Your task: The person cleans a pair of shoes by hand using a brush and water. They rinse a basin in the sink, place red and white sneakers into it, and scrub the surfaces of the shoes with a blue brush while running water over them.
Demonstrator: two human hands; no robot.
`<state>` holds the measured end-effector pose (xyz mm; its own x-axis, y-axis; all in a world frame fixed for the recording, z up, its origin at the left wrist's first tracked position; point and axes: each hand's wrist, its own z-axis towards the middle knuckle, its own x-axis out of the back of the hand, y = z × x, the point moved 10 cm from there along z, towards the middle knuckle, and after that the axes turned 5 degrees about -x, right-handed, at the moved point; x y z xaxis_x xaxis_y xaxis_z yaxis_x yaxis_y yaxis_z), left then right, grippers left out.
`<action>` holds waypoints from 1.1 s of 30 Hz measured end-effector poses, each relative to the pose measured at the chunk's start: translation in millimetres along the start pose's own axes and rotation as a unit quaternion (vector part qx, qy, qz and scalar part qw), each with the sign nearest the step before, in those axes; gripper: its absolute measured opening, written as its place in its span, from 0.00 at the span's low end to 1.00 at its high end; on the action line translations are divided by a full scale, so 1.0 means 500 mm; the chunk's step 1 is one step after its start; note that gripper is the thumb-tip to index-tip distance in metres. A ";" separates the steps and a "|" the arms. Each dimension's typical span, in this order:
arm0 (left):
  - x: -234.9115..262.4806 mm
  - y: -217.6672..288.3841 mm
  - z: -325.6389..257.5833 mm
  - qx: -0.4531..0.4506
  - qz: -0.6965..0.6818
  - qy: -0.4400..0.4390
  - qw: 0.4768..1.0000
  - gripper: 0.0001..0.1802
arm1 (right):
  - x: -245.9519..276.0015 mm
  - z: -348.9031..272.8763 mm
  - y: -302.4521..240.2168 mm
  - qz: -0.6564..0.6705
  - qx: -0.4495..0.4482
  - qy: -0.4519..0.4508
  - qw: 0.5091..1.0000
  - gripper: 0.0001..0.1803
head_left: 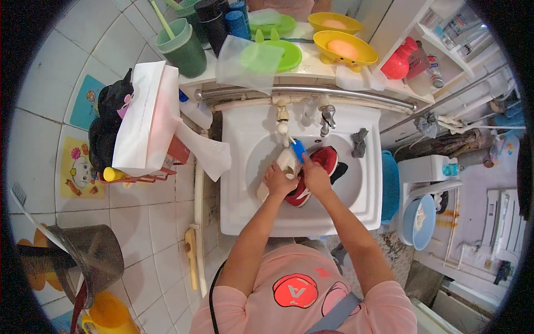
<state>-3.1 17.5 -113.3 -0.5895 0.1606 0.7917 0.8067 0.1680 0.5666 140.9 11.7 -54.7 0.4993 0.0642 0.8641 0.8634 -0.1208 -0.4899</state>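
In the white washbasin [233, 209], my left hand [280, 179] is wrapped round a shoe whose pale sole [288, 160] faces up beneath the left tap [283, 123]. My right hand [316, 178] grips a small blue brush [299, 150], its head close against that shoe; the bristles are mostly hidden. Under and beside my hands lies red shoe fabric [325, 158] with white and black parts. My hands and the brush hide where one shoe ends and the other begins. A crumpled grey cloth [359, 143] rests on the basin's right side.
A metal rail [311, 91] runs behind the taps, below a shelf with yellow [345, 49] and green soap dishes [272, 54] and a green cup [183, 50]. At left hangs a white tissue pack [142, 117]. Blue basins [420, 222] stand at right.
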 end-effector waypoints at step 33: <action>0.021 -0.015 0.016 -0.045 0.034 0.041 0.998 0.49 | 0.009 -0.055 -0.078 -0.120 0.075 -0.085 0.986 0.25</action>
<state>-15.8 25.8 -111.0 -0.5306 0.0875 0.8431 0.8475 0.0714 0.5260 107.5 -10.5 -28.7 0.2722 0.2400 0.9318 0.9532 0.0653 -0.2953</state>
